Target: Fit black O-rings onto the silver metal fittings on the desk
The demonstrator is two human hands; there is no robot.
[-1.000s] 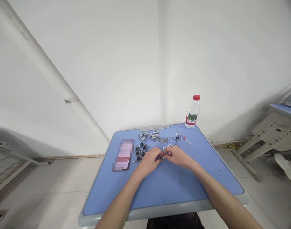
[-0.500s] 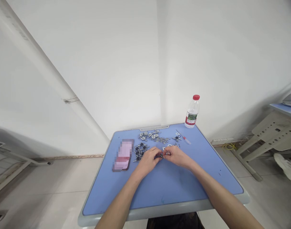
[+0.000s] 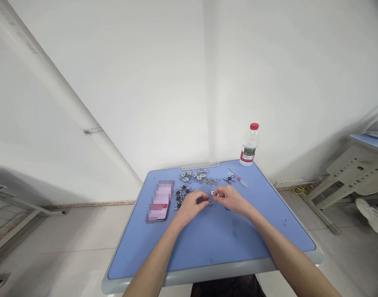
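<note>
Dark ring (image 3: 227, 208) now visible beside right hand (image 3: 230, 199), left hand (image 3: 191, 205) slightly farther away

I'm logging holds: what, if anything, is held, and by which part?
A small silver metal part shows between the left hand and the right hand; whether either holds it, and where, cannot be told.

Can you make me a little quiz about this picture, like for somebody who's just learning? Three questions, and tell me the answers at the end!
1. True or false: in the picture, the phone lies to the left of the cluster of metal parts with black discs.

2. Pick one. What colour is the cap on the bottle?
A) blue
B) red
C) green

3. Fill in the blank: the thin tool with the clear and red handle lies nearer to the person's ____ hand.

Key: 1. True. 2. B, red. 3. Right hand.
</note>
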